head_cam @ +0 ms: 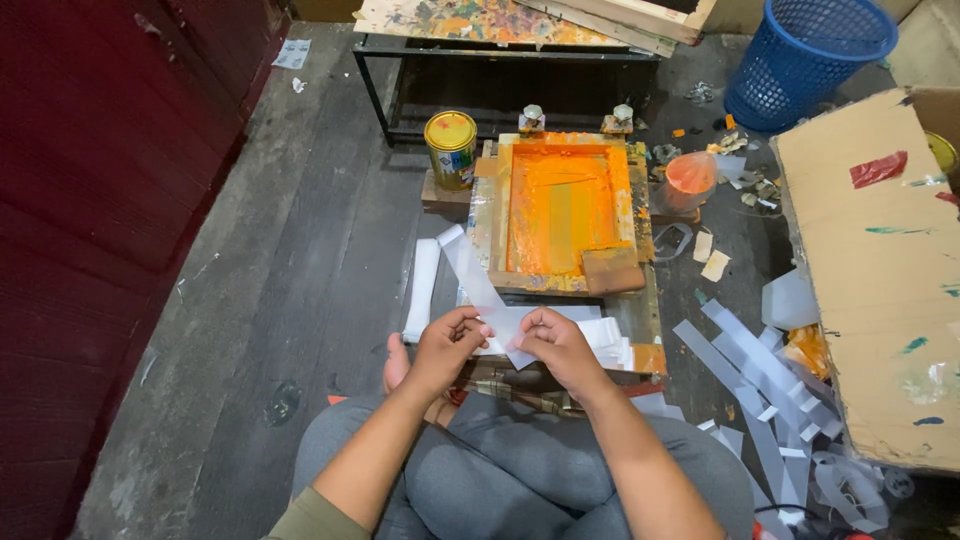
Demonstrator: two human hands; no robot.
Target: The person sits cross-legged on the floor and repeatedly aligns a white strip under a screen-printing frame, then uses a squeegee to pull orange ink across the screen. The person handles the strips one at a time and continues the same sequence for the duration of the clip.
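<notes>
Left hand and right hand, lower centre: both pinched shut on 1 white paper strip. Above: orange-inked screen-printing frame. Beside: stacked strips, unprinted, apparently. Lower right: discarded strips. Upper left of the frame: yellow paint tin.

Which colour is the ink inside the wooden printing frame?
Bright orange ink, seen in the head view.

The floor on the left is open. The frame blocks the front, with a can beside it. Strips and a board crowd the right.
</notes>
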